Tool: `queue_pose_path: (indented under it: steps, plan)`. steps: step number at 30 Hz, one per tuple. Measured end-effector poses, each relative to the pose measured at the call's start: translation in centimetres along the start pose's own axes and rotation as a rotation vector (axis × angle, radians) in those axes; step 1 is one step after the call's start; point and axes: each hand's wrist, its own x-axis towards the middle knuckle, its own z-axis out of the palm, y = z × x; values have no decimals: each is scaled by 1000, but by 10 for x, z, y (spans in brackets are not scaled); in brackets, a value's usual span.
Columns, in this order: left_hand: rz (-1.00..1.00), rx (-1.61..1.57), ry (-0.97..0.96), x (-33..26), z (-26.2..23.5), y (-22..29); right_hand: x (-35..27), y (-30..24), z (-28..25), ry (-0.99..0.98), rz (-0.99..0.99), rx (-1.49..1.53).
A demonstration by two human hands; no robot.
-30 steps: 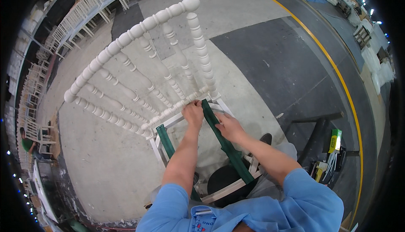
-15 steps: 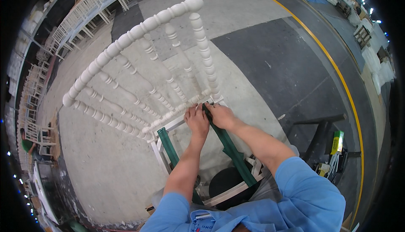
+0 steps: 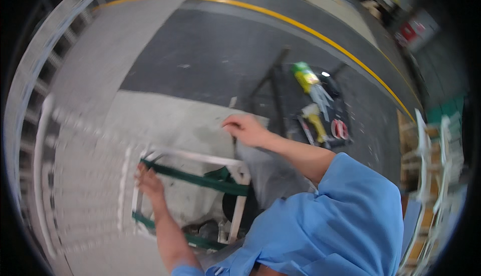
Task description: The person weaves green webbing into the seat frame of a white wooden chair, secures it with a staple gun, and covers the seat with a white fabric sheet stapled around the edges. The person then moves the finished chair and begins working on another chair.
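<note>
A white chair lies low in front of me, its turned-spindle back [image 3: 40, 155] blurred at the left. Its white seat frame [image 3: 200, 154] is open in the middle. A dark green strap [image 3: 193, 177] runs across the frame, and a second green strap [image 3: 205, 243] crosses nearer to me. My left hand [image 3: 150, 183] is at the spindle-side rail, its fingers closed over the rail at the far strap's end. Off to the right, beyond the frame, my right hand [image 3: 249, 131] is in the air with curled fingers. Motion blur hides whether it holds anything.
On a dark surface at the right lie a green-and-yellow package [image 3: 304, 77], a yellow tool [image 3: 315, 124] and a red ring-shaped item [image 3: 339, 129]. A dark-legged stand [image 3: 274, 88] is beside them. White chairs [image 3: 423, 175] stand at the right edge. A yellow line [image 3: 250, 4] curves across the floor.
My view has swung right. The right hand has left the strap's end and moved right, away from the frame; the left hand stays at the rail and is now at the strap's end.
</note>
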Motion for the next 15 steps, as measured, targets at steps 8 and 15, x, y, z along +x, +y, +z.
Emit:
queue_pose_path:
  steps: [8, 15]
  plan:
    - [-2, -156, -81, -9, -31, 20, -175, 106, -235, 354, 838, -774]
    - [-14, -188, -54, -6, -48, 13, -165, 126, -241, 294, 722, -508]
